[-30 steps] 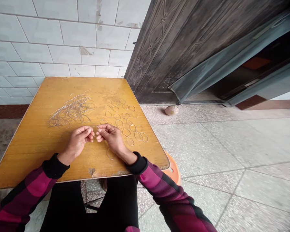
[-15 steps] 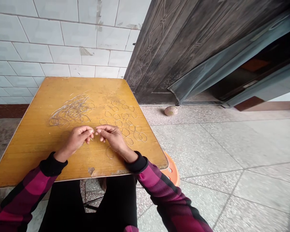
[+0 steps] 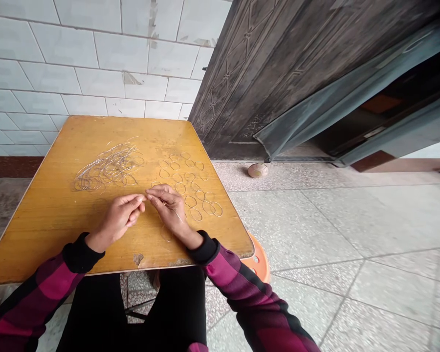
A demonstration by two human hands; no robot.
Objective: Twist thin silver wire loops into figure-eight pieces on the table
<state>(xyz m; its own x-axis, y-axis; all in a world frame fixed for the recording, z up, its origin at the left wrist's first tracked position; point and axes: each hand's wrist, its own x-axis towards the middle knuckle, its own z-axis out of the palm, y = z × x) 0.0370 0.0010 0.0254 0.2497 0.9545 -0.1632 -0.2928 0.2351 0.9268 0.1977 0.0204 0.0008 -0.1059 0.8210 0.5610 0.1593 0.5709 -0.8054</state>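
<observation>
My left hand (image 3: pixel 122 215) and my right hand (image 3: pixel 170 212) meet fingertip to fingertip above the front half of the wooden table (image 3: pixel 58 239). Both are closed in a pinch around a thin metal wire (image 3: pixel 178 216), part of which crosses the right hand; most of it is hidden by the fingers. Beyond the left hand lies a tangled pile of loose wires (image 3: pixel 108 166). Several wire rings (image 3: pixel 190 201) are spread on the tabletop, beyond and to the right of my right hand. Another ring lies partly under the right wrist.
An orange stool (image 3: pixel 260 259) stands under the table's right front corner. White tiled wall (image 3: pixel 95 78) borders the back, and a dark carved door (image 3: pixel 234 93) with a grey curtain (image 3: pixel 300 117) is at the right. A pale round object (image 3: pixel 257 170) sits on the floor near the doorway.
My fingertips have come together from slightly apart. The right hand has turned a little, and a length of wire now shows across it. The pile and the rings have stayed put.
</observation>
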